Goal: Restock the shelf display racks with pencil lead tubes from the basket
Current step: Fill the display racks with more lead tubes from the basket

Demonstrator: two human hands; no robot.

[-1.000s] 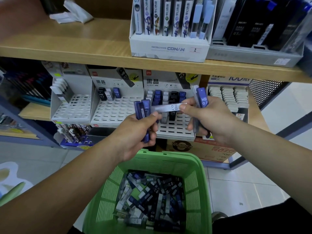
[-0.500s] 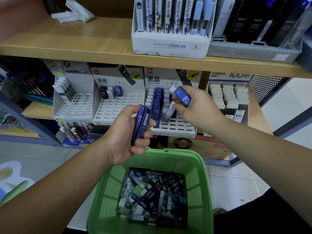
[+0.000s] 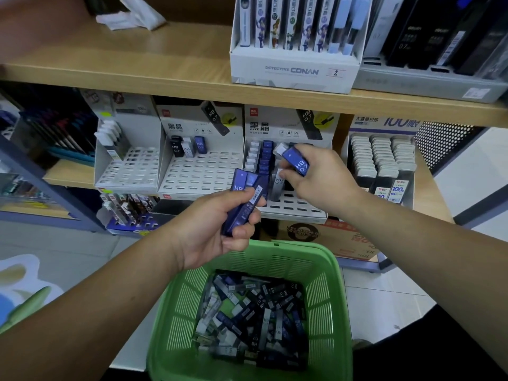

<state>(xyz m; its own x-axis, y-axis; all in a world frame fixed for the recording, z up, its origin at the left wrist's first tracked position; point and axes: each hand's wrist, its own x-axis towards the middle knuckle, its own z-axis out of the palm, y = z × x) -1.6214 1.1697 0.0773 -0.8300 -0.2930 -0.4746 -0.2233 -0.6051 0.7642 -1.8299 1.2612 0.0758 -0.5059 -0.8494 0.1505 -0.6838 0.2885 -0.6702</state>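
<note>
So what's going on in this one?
A person is restocking pencil lead tubes at a shop shelf. The left hand grips a bunch of blue tubes above the green basket, which holds many more loose tubes. The right hand holds a single blue tube at the white display rack, whose left columns are partly filled.

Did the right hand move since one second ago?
Yes. The right hand moved leftward and forward, further in over the white display rack.
</note>
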